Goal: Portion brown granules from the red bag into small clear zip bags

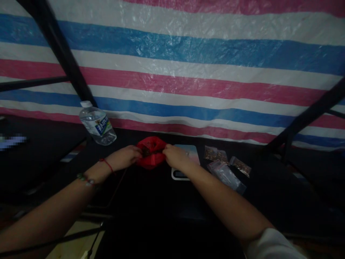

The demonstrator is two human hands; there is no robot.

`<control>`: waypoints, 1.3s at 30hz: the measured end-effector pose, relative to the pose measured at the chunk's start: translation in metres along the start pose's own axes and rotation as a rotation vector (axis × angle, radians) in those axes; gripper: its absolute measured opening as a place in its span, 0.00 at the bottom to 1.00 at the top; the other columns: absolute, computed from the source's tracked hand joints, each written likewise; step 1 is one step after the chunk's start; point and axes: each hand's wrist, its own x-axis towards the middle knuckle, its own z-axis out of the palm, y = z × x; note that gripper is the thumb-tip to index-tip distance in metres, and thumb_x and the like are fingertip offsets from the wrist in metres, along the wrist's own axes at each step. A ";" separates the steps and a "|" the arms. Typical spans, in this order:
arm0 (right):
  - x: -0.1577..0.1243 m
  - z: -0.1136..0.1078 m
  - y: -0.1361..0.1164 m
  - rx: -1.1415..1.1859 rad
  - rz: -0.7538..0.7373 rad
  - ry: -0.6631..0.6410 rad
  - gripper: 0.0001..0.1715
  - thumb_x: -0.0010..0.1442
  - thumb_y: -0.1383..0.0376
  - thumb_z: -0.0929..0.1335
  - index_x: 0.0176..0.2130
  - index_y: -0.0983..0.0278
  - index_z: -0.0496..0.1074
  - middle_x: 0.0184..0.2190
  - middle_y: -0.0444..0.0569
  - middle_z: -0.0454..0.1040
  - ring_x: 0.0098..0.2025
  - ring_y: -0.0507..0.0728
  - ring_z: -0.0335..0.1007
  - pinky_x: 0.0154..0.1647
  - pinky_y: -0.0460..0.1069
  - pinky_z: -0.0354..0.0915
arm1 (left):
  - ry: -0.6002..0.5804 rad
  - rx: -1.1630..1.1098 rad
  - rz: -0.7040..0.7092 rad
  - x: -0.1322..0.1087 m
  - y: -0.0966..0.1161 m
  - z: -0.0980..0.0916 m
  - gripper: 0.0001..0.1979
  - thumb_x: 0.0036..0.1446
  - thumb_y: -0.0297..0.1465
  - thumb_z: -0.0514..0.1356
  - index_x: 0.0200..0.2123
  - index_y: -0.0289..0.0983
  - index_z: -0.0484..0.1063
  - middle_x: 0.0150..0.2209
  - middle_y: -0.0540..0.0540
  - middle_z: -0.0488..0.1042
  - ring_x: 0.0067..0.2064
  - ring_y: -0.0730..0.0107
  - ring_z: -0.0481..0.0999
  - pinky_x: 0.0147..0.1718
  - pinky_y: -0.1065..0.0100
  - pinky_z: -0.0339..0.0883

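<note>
At the far part of the desk [151,205]: red bag [150,162] between both hands, mouth spread left-right; left hand [129,156] pinches left edge, right hand [173,154] right edge, nearer the scale [193,154].

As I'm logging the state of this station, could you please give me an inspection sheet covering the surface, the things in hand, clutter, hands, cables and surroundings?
Surface: black table, dimly lit.
Things in hand: red bag, mouth spread open, dark contents inside.
Clutter: scale, partly hidden; filled sachets and clear bags to its right; capped bottle at back left.
Hands: left hand and right hand grip opposite sides of the bag's mouth.
Cables: none certain; a thin dark strip at lower left could be a cord, too dim to tell.
Surroundings: striped sheet behind the table; dark frame in front of it.
</note>
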 end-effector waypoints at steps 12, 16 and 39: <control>0.010 -0.026 0.003 0.255 -0.019 0.169 0.15 0.56 0.75 0.61 0.40 0.67 0.73 0.40 0.53 0.77 0.42 0.56 0.71 0.45 0.49 0.62 | 0.011 -0.112 0.015 0.006 0.018 -0.030 0.12 0.57 0.26 0.50 0.36 0.36 0.74 0.38 0.44 0.76 0.41 0.66 0.74 0.45 0.68 0.65; -0.011 -0.018 -0.001 0.204 -0.055 0.090 0.15 0.57 0.74 0.62 0.39 0.64 0.74 0.39 0.51 0.77 0.42 0.56 0.71 0.45 0.49 0.62 | -0.087 -0.128 0.132 -0.009 0.033 -0.019 0.10 0.49 0.23 0.55 0.33 0.38 0.75 0.36 0.45 0.75 0.41 0.65 0.73 0.43 0.68 0.65; -0.106 0.019 0.207 0.097 0.654 0.162 0.30 0.56 0.55 0.67 0.53 0.69 0.69 0.49 0.63 0.72 0.49 0.64 0.70 0.47 0.53 0.63 | 0.034 0.060 -0.320 0.012 0.075 0.050 0.39 0.53 0.54 0.55 0.62 0.39 0.58 0.60 0.33 0.61 0.60 0.43 0.61 0.56 0.52 0.57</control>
